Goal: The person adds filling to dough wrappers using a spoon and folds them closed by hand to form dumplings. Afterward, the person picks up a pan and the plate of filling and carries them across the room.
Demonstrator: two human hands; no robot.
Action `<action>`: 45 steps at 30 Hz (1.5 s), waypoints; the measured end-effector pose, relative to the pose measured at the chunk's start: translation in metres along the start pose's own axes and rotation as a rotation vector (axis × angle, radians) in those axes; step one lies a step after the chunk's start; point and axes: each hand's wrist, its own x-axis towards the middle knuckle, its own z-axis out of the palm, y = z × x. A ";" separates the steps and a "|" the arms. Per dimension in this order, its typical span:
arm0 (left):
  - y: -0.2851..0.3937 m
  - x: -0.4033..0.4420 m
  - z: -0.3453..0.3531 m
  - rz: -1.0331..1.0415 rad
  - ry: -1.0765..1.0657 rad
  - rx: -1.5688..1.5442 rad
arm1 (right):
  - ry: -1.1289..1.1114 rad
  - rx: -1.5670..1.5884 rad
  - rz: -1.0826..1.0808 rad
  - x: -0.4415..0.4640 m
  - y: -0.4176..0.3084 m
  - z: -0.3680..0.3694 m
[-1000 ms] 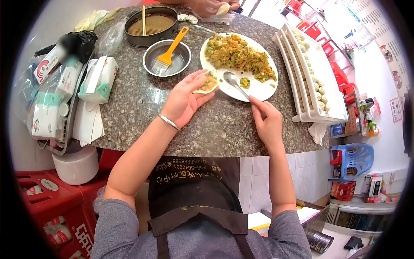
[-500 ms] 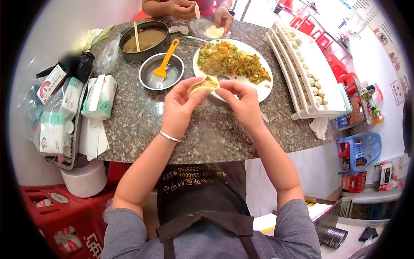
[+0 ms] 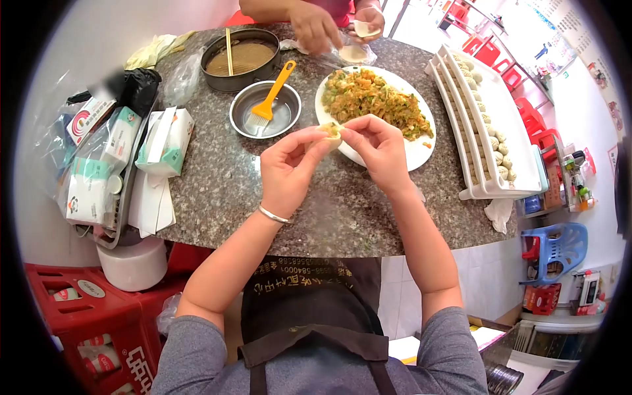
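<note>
Between my two hands is a dumpling, its pale wrapper folded around filling that shows at the top. My left hand pinches it on one side with thumb and fingers. On the other side, my right hand pinches the wrapper's edge. Just beyond lies a white plate heaped with chopped vegetable filling. To the left stands a metal bowl with an orange-handled brush leaning in it.
Chopsticks rest in a round dark pan. Stacked white trays with dumplings stand on the right. Tissue packs sit left. Across the table, another person's hand is near a wrapper; their other hand holds a wrapper.
The dumpling wrapper has been drawn further together between my fingers, and my right fingers now meet its edge closer to my left. The other person's hands have shifted. The view has swung slightly left.
</note>
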 end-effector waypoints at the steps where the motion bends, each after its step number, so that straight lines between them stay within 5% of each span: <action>1: 0.000 0.001 0.000 -0.011 0.010 -0.021 | 0.028 -0.057 -0.077 -0.001 0.002 0.002; 8: -0.003 0.001 -0.002 -0.032 0.018 0.047 | 0.046 -0.207 -0.233 -0.006 -0.001 0.001; 15: -0.003 0.000 0.000 -0.046 -0.024 0.047 | -0.096 -0.015 -0.008 -0.004 -0.008 -0.011; 27: -0.002 -0.001 -0.001 -0.094 -0.015 0.196 | -0.043 -0.370 -0.304 -0.008 -0.006 -0.004; 30: -0.004 0.002 -0.004 -0.094 -0.079 0.121 | 0.010 -0.298 -0.212 -0.006 -0.008 -0.008; 33: -0.005 0.002 -0.005 -0.090 -0.105 0.097 | -0.164 -0.108 0.046 -0.004 -0.014 -0.017; 45: -0.001 0.003 -0.003 -0.177 -0.006 0.073 | -0.066 -0.374 -0.306 -0.007 -0.005 -0.004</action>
